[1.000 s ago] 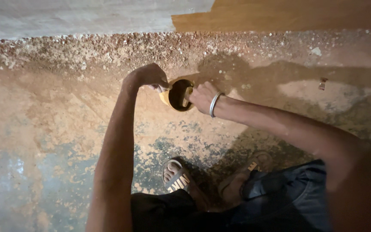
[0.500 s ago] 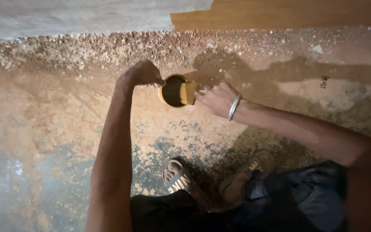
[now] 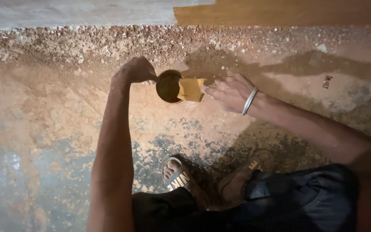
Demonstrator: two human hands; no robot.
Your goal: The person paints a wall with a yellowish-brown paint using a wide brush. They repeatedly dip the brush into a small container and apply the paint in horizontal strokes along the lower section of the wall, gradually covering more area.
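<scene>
Person crouches over a dusty, stained floor point(image 3: 44, 141), sandalled feet below, a line of sawdust or grit point(image 3: 86, 43) along the base of the wall. Left hand point(image 3: 135, 71) is clenched at the rim of a small round tin point(image 3: 168, 86) that sits on the floor and holds a dark brown liquid, stain or varnish by the colour; the grip seems to be on a handle or the lip, though the fist hides which. Right hand point(image 3: 230, 92), a metal bangle point(image 3: 250, 101) at the wrist, pinches a flat yellow-brown pad point(image 3: 191, 89), likely a sponge or folded cloth, by its right end. The pad lies across the tin's right rim, half over the liquid, touching or just clear of the edge. The tin is thus between the two hands, hard against the left fist and just beside the right fingertips. Above, a plank point(image 3: 280, 12) at the wall is already brown on its right stretch and pale to the left. To load the pad well: keep the tin steady with the left hand, dip only the leading edge, press it against the inner wall to shed excess, then lift it level so nothing drips on the floor.
</scene>
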